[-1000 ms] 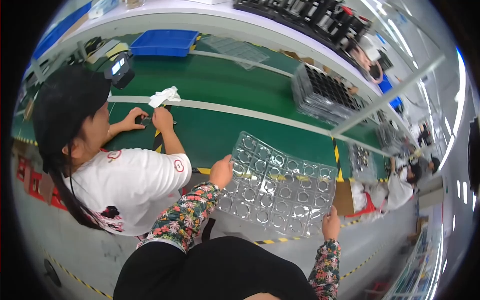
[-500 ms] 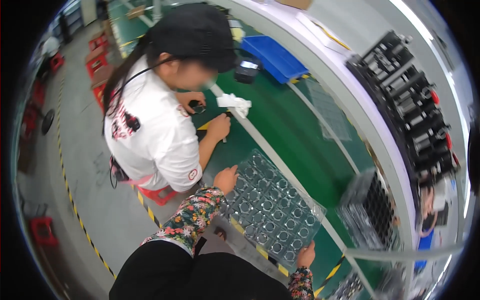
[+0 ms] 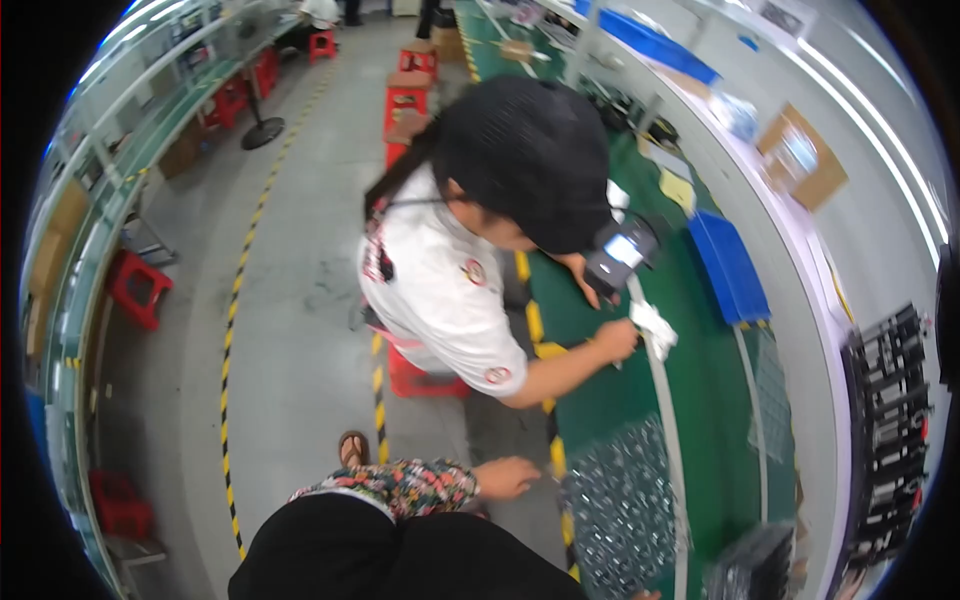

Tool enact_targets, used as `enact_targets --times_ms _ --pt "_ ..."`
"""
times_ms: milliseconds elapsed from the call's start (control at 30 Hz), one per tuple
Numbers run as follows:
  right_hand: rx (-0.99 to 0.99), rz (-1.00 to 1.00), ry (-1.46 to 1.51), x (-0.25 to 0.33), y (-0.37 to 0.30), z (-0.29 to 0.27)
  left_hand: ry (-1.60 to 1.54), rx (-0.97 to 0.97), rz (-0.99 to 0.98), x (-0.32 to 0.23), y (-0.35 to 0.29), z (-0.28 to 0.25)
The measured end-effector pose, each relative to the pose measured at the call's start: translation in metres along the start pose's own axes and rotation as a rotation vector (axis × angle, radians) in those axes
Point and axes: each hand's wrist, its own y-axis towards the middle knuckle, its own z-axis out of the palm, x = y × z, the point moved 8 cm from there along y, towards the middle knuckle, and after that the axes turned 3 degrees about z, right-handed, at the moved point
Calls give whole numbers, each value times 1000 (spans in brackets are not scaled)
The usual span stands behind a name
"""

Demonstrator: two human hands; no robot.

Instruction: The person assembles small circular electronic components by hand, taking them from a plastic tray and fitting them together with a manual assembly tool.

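A clear plastic tray (image 3: 620, 500) with rows of round pockets, blurred now, lies on the green bench at the lower right. My left hand (image 3: 508, 478), in a flowered sleeve, hovers just left of the tray, apart from it. Its fingers are stretched out and hold nothing. Of my right hand (image 3: 648, 595) only a sliver shows at the bottom edge, beside the tray's near end. Its fingers are mostly out of the picture, so its grip is hidden.
A co-worker (image 3: 440, 290) in a white shirt and black cap sits ahead, hands over the bench (image 3: 715, 430). White tissue (image 3: 655, 330), a blue bin (image 3: 728, 268) and stacked dark trays (image 3: 750, 565) stand along it. Red stools (image 3: 408, 105) line the aisle.
My left hand has come off the tray's edge. The view has swung left, so the tray and co-worker sit farther right. My right hand has mostly left the picture.
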Motion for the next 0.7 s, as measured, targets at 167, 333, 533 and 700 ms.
enact_targets --times_ms 167,333,533,700 --pt "96 -1025 42 142 -52 97 125 206 -624 153 -202 -79" --pt "157 -977 -275 334 -257 118 246 -155 -931 248 -437 -215" --pt "93 -896 -407 495 -385 123 203 -692 -1164 309 -550 -342" --pt "70 -950 -350 622 -426 143 37 -838 -936 356 -466 -430"
